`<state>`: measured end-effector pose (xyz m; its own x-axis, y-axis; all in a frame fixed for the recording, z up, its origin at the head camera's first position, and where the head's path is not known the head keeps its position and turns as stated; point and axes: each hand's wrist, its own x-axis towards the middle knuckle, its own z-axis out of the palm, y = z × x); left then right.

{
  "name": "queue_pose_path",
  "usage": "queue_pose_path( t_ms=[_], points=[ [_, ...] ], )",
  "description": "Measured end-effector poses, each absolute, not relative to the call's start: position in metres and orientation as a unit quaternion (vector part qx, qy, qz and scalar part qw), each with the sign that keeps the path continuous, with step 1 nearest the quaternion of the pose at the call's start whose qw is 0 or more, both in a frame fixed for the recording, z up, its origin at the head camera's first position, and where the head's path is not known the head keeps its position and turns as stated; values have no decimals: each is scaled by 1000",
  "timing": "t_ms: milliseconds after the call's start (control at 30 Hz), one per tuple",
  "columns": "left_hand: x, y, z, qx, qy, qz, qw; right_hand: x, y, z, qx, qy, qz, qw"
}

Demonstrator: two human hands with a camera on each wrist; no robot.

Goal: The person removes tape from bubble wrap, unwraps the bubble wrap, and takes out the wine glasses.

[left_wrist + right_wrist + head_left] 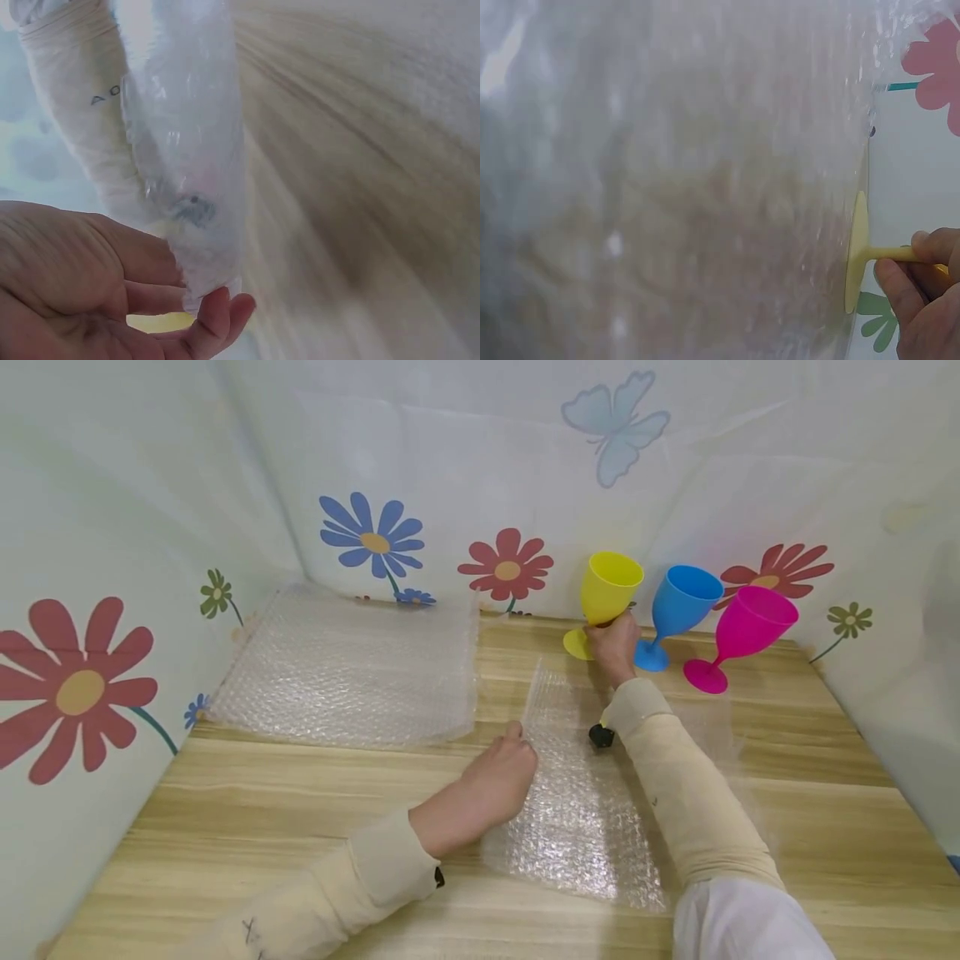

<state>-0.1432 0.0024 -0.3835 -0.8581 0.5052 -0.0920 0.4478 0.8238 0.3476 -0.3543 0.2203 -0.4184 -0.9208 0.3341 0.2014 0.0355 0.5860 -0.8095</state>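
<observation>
My right hand (617, 645) grips a yellow plastic goblet (604, 593) by its stem near the back wall. In the right wrist view the thumb and fingers pinch that stem, with the round foot (856, 259) close by the bubble wrap. With its fingertips my left hand (501, 778) pinches the left edge of a piece of clear bubble wrap (570, 814) in front of me. The left wrist view shows this bubble wrap (191, 135) hanging as an upright, lifted sheet. Under my right forearm, part of the wrap is hidden.
To the right of the yellow goblet stand a blue goblet (682, 600) and a pink goblet (752, 625). More bubble wrap (360, 668) lies at the back left of the wooden table (247, 810). Flower-printed white sheeting (450, 452) encloses the back and sides.
</observation>
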Motion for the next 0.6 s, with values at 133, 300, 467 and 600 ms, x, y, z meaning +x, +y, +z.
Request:
queue_pose_path(
  t_ms=[133, 300, 467, 600],
  points=[
    [-138, -7, -374, 263, 943, 191, 67, -354, 220, -417, -107, -873, 448, 159],
    [-125, -20, -358, 271, 932, 233, 55, -354, 220, -416, -107, -874, 449, 151],
    [-117, -35, -337, 255, 929, 266, 44, -354, 221, -416, -105, -876, 447, 148],
    [-116, -47, -322, 240, 927, 285, 34, -353, 221, -416, -105, -879, 440, 153]
  ],
)
